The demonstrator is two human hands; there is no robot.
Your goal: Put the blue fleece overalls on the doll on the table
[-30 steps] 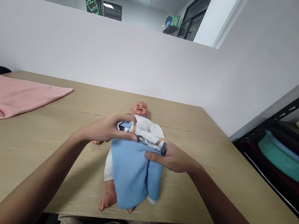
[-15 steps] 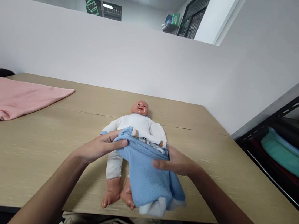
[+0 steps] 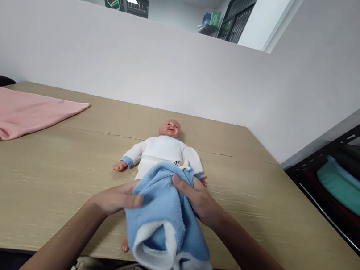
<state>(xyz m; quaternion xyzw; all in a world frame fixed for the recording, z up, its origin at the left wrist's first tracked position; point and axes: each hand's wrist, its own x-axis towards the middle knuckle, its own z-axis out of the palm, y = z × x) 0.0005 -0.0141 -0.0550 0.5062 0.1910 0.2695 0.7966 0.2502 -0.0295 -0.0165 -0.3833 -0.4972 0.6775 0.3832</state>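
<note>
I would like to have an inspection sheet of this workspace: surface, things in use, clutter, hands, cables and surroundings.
Surface: wood-look table, with a thin seam across it.
Things in use: doll in white clothes lies face up; blue garment with white cuffs is held over its legs, hiding most of them.
Clutter: pink cloth spread at the left, creased at its near side.
Left hand: holds the blue garment's left side.
Right hand: grips its right side, thumb on top.
Cables: nothing seen.
Surroundings: white wall behind; black rack at the right with a teal basin.
</note>
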